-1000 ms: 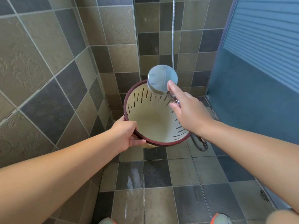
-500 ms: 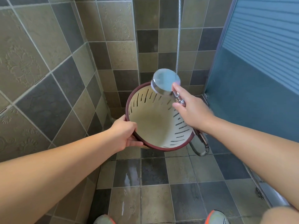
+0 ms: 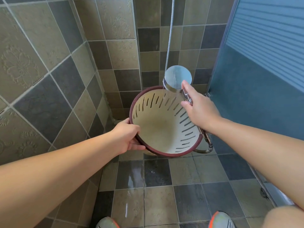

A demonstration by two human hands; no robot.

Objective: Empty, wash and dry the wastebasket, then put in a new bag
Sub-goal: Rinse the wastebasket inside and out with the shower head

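- Your wastebasket (image 3: 164, 129) is held up off the tiled floor (image 3: 158, 191) in the shower corner, tipped so its open mouth faces you. It is cream inside with a dark red rim, and dark vertical slots run round its wall. The bottom shows a brownish stain.
- Your left hand (image 3: 126, 137) holds the near-left rim, thumb on the inner side and fingers curled underneath the edge.
- Your right hand (image 3: 199, 109) wraps the handle of the shower head (image 3: 178, 79), index finger stretched up along the back of the round head. The head sits just above the far-right rim, and a thin spray of water falls from it onto the slotted wall.
- The shower hose (image 3: 169, 35) runs up the tiled wall (image 3: 49, 63) and out of the top edge; a loop of it shows below the basket at the right.
- The outside of the basket is almost wholly hidden, and the handle is mostly covered by your grip. Your shoes (image 3: 221, 219) are cut off at the bottom edge. The blue door (image 3: 263, 63) stands at the right.
- Compared with half a second ago, water is now visibly spraying, and the shower head has shifted a little to the right of the rim.
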